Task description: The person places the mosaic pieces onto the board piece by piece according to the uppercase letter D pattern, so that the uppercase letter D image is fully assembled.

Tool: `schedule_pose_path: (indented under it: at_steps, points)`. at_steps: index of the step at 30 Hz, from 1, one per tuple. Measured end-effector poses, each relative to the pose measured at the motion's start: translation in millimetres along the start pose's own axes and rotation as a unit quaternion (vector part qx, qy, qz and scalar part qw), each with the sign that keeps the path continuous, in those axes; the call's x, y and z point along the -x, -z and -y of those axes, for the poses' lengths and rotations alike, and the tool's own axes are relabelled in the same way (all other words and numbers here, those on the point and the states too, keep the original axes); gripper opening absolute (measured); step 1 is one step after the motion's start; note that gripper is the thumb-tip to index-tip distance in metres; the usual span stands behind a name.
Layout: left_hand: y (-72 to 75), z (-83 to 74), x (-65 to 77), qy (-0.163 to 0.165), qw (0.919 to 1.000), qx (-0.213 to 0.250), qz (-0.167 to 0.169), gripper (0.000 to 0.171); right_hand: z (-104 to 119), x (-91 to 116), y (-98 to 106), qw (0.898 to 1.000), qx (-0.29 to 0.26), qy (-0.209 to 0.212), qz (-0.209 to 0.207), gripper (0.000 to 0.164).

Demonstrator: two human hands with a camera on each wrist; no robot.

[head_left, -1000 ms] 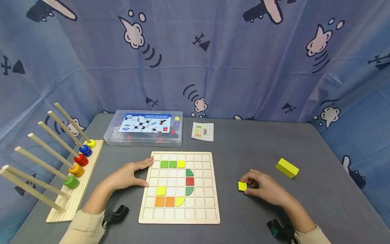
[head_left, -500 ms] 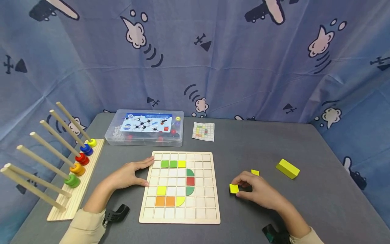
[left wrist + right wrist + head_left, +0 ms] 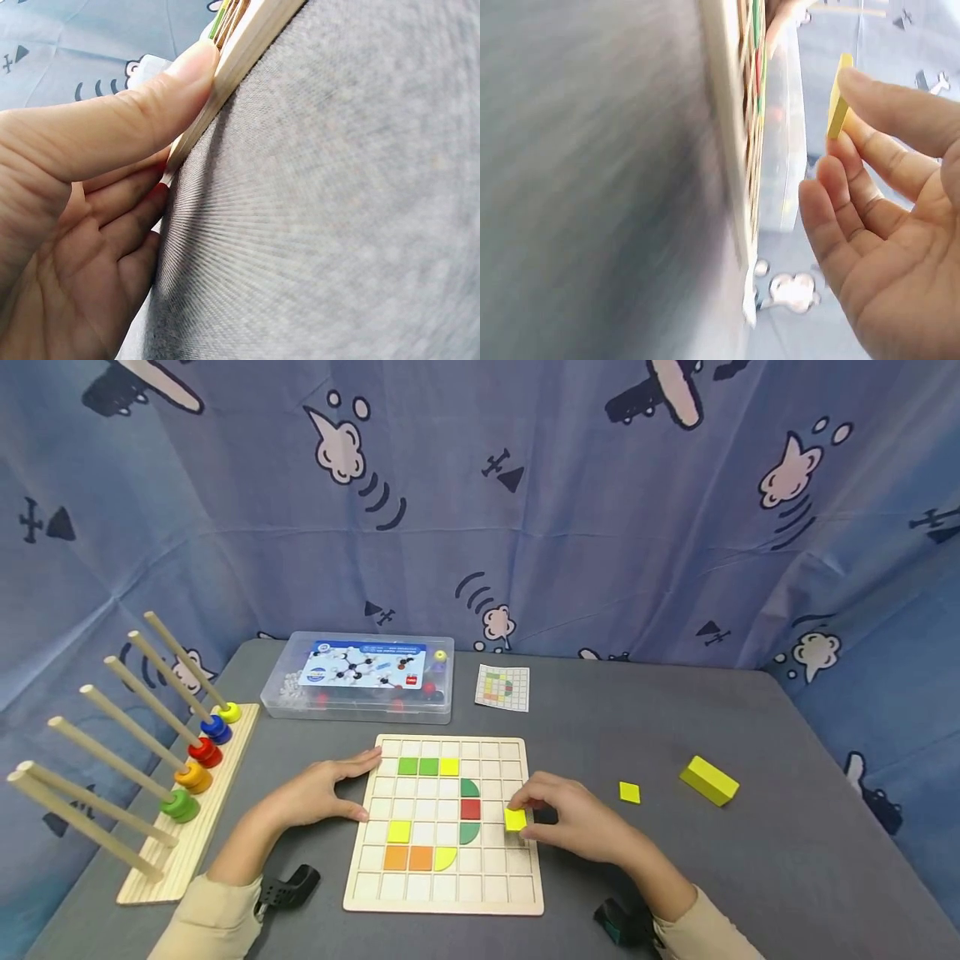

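My right hand [image 3: 577, 818] pinches a yellow square tile [image 3: 515, 821] between thumb and fingers, over the right part of a wooden grid board [image 3: 442, 910]. In the right wrist view the thin tile [image 3: 840, 97] is held edge-on, apart from the board [image 3: 731, 127]. On the board lie green squares [image 3: 417, 767], yellow squares [image 3: 399, 832], orange squares [image 3: 408, 858], a red square [image 3: 470, 810], dark green quarter-circles [image 3: 469, 788] and a yellow quarter-circle [image 3: 445, 858]. My left hand [image 3: 322, 793] rests against the board's left edge, its thumb [image 3: 191, 67] touching the rim in the left wrist view.
Right of the board lie a loose yellow tile [image 3: 629, 792] and a long yellow block [image 3: 709, 781]. A printed pattern card [image 3: 502, 687] and a clear plastic case [image 3: 360, 703] lie behind it. At left stands a peg rack [image 3: 142, 887] with coloured rings.
My right hand has carried the yellow tile leftward from the table to over the board, uncovering the loose yellow tile. The left hand has stayed at the board's edge.
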State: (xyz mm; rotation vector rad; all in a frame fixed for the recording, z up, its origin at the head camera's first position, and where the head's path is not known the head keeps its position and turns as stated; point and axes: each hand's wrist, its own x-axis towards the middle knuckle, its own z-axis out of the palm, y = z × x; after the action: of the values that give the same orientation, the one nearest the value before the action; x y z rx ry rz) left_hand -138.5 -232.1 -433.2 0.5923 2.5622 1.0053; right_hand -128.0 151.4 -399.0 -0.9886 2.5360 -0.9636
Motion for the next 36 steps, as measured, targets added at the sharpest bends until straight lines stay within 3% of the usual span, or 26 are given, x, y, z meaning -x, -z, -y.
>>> schedule_pose_path:
  at_steps: [9, 18, 28, 36]
  points:
    - [0.5, -0.3, -0.4, -0.007, 1.0000, 0.002, 0.000, 0.088, 34.2, -48.4, -16.0, 0.997, 0.053, 0.042, 0.033, 0.021]
    - [0.0, -0.8, -0.8, -0.011, 0.9999, 0.010, -0.002, 0.087, 57.2, -86.6, -35.4, 0.992, 0.091, 0.040, 0.074, 0.022]
    - [1.2, -3.3, -0.2, -0.005, 1.0000, -0.003, 0.000, 0.086, 64.3, -115.4, -50.8, 0.981, 0.150, 0.045, 0.111, 0.025]
    - [1.1, -2.4, -0.4, -0.010, 0.9999, -0.004, -0.001, 0.086, 66.5, -125.8, -57.9, 0.976, 0.173, 0.046, 0.125, 0.024]
